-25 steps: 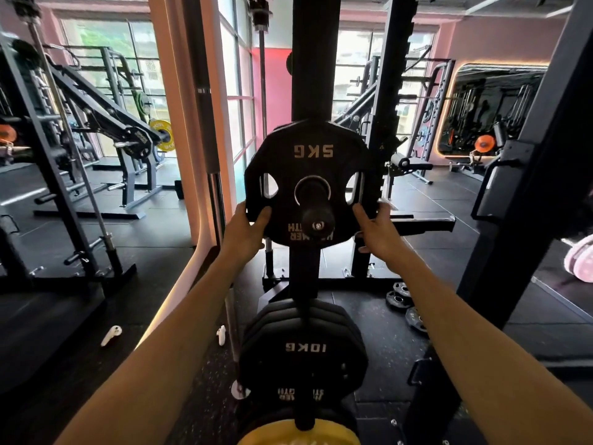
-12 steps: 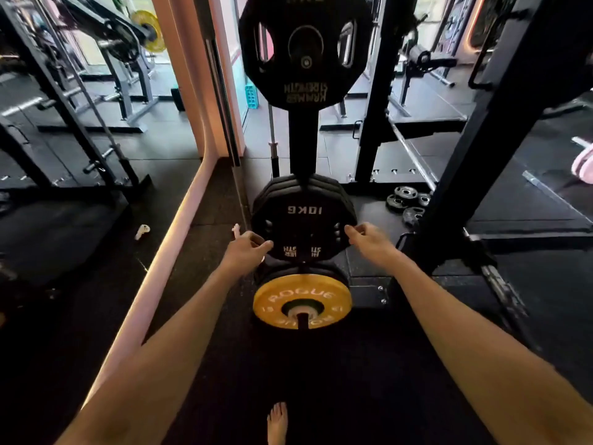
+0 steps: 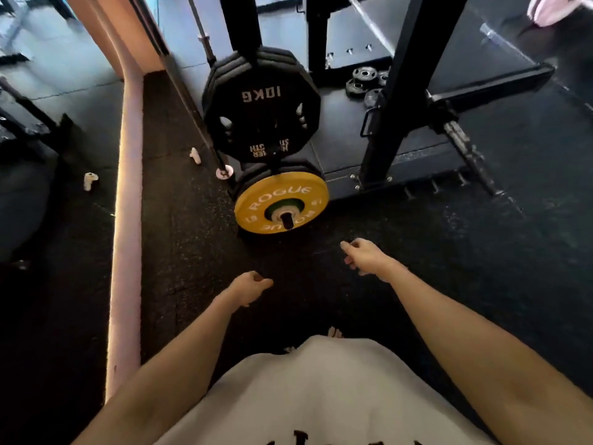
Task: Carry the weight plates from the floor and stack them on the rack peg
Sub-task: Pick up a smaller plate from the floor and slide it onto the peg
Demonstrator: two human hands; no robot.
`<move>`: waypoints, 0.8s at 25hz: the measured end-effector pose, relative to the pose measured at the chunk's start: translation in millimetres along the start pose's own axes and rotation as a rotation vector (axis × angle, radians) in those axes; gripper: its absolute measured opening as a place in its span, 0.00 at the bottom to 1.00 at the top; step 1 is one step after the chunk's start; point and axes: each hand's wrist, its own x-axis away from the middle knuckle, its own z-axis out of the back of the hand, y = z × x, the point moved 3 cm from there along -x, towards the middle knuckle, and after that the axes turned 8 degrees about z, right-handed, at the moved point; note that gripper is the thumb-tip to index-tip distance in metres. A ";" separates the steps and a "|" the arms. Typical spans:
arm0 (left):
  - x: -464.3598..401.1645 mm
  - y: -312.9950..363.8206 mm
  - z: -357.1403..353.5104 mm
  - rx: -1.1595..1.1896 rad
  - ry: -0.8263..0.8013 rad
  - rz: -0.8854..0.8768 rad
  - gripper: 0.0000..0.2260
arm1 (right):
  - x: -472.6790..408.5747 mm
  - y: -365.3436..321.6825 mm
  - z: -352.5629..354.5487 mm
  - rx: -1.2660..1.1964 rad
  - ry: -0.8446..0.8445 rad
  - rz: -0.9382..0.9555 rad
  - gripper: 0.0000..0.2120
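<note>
A stack of black plates marked 10KG (image 3: pixel 261 104) hangs on a rack peg. Below it a yellow plate (image 3: pixel 281 202) sits on the lowest peg (image 3: pixel 286 220), with black plates behind it. My left hand (image 3: pixel 248 285) and my right hand (image 3: pixel 362 255) hang over the dark floor in front of the yellow plate, fingers loosely curled, holding nothing. Several small black plates (image 3: pixel 365 83) lie on the platform behind the rack upright (image 3: pixel 396 88).
A barbell (image 3: pixel 208 91) leans beside the plate stack, its end near the floor. A pink wall edge (image 3: pixel 128 203) runs down the left. Two small white objects (image 3: pixel 90 180) lie on the floor. My toes (image 3: pixel 334 332) show above my white shirt.
My view has tilted down from the upper 5 kg plate to the floor. Both hands left that plate, passed the 10 kg stack and now hang lower, holding nothing.
</note>
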 end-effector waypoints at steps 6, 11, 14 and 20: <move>-10.5 -69.9 -66.1 -0.240 -0.202 -0.064 0.18 | 81.8 117.5 -89.2 -0.063 -0.003 -0.270 0.14; -11.2 -92.6 -107.0 -0.587 -0.315 -0.151 0.20 | 157.4 210.6 -129.4 -0.263 0.205 -0.450 0.10; 0.5 -68.9 -126.1 -0.753 -0.353 -0.218 0.18 | 193.4 248.6 -131.8 -0.420 0.380 -0.510 0.12; 36.5 29.4 -216.7 -1.080 -0.323 -0.373 0.13 | 264.5 347.9 -134.6 -0.675 0.534 -0.615 0.13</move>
